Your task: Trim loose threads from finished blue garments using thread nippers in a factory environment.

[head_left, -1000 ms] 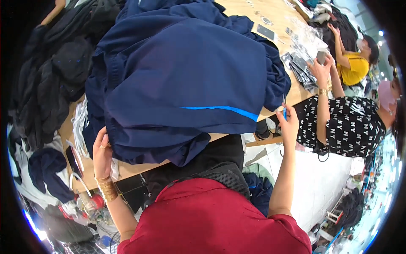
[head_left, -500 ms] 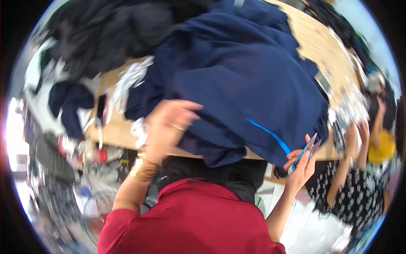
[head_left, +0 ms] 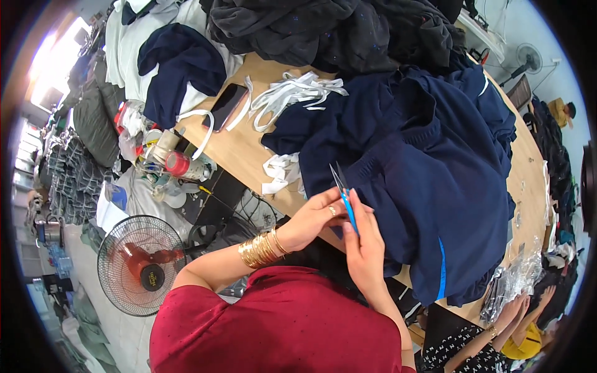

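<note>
A: Where are the blue-handled snips (head_left: 344, 198) held?
B: They are pinched in the right hand (head_left: 365, 239), blades pointing away, over the navy garment (head_left: 429, 180) on the desk (head_left: 239, 149).
A: And the left hand (head_left: 311, 219)?
B: Its grip is closed on the hem, just left of the blades.

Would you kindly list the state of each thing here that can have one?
thread snips: held in the right hand, blades pointing up
left hand: gripping the navy garment
navy garment: bunched on the wooden table
phone: flat, screen dark
white strips: loosely tangled
floor fan: standing upright
</note>
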Motion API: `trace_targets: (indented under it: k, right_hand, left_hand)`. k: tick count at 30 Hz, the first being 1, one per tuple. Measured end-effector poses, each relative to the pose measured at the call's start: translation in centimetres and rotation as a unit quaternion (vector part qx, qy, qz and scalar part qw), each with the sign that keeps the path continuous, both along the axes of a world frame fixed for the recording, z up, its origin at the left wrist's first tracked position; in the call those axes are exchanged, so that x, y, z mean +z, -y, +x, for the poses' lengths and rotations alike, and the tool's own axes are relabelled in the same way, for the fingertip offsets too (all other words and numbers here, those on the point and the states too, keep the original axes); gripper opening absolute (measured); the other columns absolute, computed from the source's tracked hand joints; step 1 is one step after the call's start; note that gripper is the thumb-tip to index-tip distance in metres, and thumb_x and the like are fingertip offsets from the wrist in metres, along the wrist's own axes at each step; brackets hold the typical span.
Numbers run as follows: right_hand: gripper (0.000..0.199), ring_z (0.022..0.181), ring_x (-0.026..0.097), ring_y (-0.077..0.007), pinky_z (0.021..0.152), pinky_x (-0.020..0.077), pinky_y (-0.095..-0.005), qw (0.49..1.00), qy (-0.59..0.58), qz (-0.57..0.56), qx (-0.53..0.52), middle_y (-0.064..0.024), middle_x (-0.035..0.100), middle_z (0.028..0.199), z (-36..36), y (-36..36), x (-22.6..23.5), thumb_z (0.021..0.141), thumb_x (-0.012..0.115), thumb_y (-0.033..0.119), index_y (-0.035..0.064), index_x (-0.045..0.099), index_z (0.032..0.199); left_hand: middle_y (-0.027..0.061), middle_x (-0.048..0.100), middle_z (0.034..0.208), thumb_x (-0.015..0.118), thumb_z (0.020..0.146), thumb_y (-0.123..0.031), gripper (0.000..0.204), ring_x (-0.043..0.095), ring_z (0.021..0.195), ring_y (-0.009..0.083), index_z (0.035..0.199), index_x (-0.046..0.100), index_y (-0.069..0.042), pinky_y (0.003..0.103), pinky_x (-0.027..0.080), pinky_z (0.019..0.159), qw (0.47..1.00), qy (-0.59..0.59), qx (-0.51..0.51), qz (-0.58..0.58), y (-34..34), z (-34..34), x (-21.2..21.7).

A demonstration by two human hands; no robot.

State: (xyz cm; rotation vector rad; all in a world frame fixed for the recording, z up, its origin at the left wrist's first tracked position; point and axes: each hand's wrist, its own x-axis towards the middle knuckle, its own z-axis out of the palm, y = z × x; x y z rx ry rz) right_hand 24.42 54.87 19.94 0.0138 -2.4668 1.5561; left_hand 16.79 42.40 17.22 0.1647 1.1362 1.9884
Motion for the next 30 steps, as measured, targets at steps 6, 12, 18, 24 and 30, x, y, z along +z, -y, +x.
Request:
trace_targets:
  k: [6,12,18,24,30]
  right_hand:
    - [0.042,0.085,0.058,-0.0188,0.072,0.0484,-0.0295,0.994,0.042,0.075,-0.061,-0.0119,0.05,0.112,1.0,-2.7,1.5,0.083,0.059,0.003,0.0087,0.052,0.124]
    - [0.019,0.084,0.058,-0.0176,0.068,0.0471,-0.0256,0.976,0.037,0.107,-0.184,-0.01,0.057,0.103,2.9,-6.6,2.3,0.086,0.056,0.001,0.0032,0.063,0.103]
    - [0.016,0.076,0.058,-0.0162,0.063,0.0464,-0.0232,0.941,-0.02,0.195,-0.276,-0.0091,0.059,0.096,4.4,-9.3,3.6,0.085,0.056,-0.001,0.003,0.065,0.098]
    - [0.022,0.084,0.057,-0.022,0.074,0.0473,-0.031,0.943,-0.041,0.218,-0.249,-0.0098,0.058,0.098,2.4,-8.1,4.3,0.077,0.065,0.003,0.0047,0.065,0.099]
    - [0.04,0.093,0.054,-0.0229,0.082,0.0434,-0.0307,0.939,-0.019,0.226,-0.259,-0.0096,0.057,0.101,4.0,-9.4,2.4,0.076,0.067,0.009,0.0036,0.057,0.115]
  left_hand:
    - [0.0055,0.064,0.082,0.051,0.093,-0.027,0.021,0.058,0.064,0.0103,0.09,0.055,-0.006,0.023,0.046,0.056,0.878,-0.271,0.28,-0.277,6.9,-9.5,-4.8]
    - [0.0068,0.062,0.072,0.056,0.089,-0.019,0.019,0.057,0.06,0.0136,0.099,0.054,-0.002,0.029,0.042,0.053,0.708,-0.375,0.228,-0.553,13.3,-15.6,-12.1]
    - [0.0116,0.061,0.078,0.062,0.084,-0.016,0.031,0.057,0.062,0.0282,0.113,0.053,-0.007,0.036,0.044,0.056,0.585,-0.549,0.297,-0.518,12.1,-16.1,-12.3]
    - [0.0049,0.063,0.083,0.061,0.087,-0.012,0.021,0.058,0.069,0.0097,0.106,0.061,-0.005,0.023,0.046,0.062,0.836,-0.448,0.161,-0.274,-0.2,-9.1,0.9]
    - [0.0113,0.061,0.079,0.071,0.073,-0.018,0.024,0.061,0.073,0.0239,0.088,0.061,-0.002,0.032,0.049,0.067,0.765,-0.578,0.14,-0.248,-6.8,-3.5,2.7]
